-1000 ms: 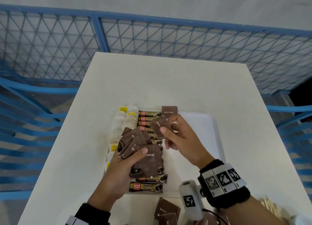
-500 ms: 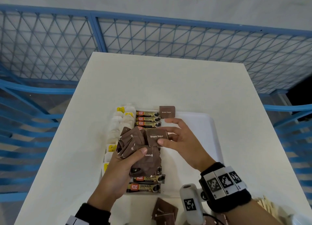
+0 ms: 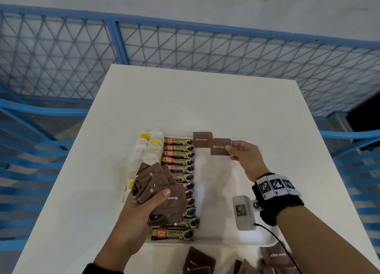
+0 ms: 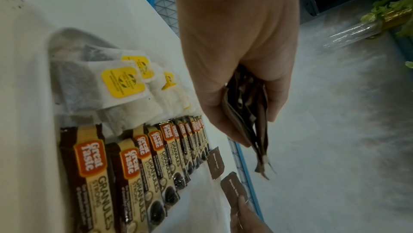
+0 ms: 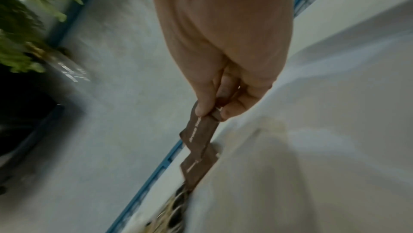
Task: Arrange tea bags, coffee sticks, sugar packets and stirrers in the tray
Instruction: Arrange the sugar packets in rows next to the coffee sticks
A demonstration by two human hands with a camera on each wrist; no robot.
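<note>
A white tray (image 3: 224, 193) holds tea bags (image 3: 151, 150) with yellow tags along its left side and a column of coffee sticks (image 3: 177, 154) beside them. One brown sugar packet (image 3: 202, 139) lies at the tray's far edge. My right hand (image 3: 238, 150) pinches a second brown sugar packet (image 3: 219, 147) just right of that one, low over the tray. My left hand (image 3: 144, 203) grips a fanned bunch of brown sugar packets (image 3: 158, 191) above the coffee sticks. In the left wrist view the bunch (image 4: 250, 116) hangs from my fingers.
More loose brown sugar packets (image 3: 198, 262) lie on the white table (image 3: 205, 100) in front of the tray. A blue mesh fence (image 3: 185, 53) surrounds the table. The right half of the tray is bare.
My right hand has carried one sugar packet from the bunch in my left hand up and right to the tray's far edge, beside the packet lying there. The left hand stays put.
</note>
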